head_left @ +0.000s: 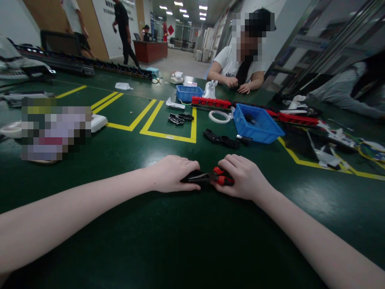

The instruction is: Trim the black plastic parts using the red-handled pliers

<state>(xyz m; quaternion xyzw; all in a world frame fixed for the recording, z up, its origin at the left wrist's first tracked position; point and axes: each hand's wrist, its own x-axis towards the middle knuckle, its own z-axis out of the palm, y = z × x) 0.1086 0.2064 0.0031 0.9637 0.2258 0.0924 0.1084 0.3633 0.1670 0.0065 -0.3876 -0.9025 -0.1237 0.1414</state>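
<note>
Red-handled needle-nose pliers (207,176) lie low over the green table, their jaws pointing left. My right hand (243,176) is closed around the handles, so most of the grips are hidden. My left hand (177,174) is closed on a black part (190,175) beside the jaws; its shape is mostly covered by the fingers and the pliers. Whether the jaws touch that part I cannot tell. Beyond my hands, several black plastic pieces (221,139) lie near a blue bin (255,124).
Yellow tape (168,137) marks areas on the green table (135,237). A white tape roll (219,117), a smaller blue bin (189,94) and red strips (211,102) lie farther back. A blurred-out object (51,132) is at left. Across the table sits a person (240,68).
</note>
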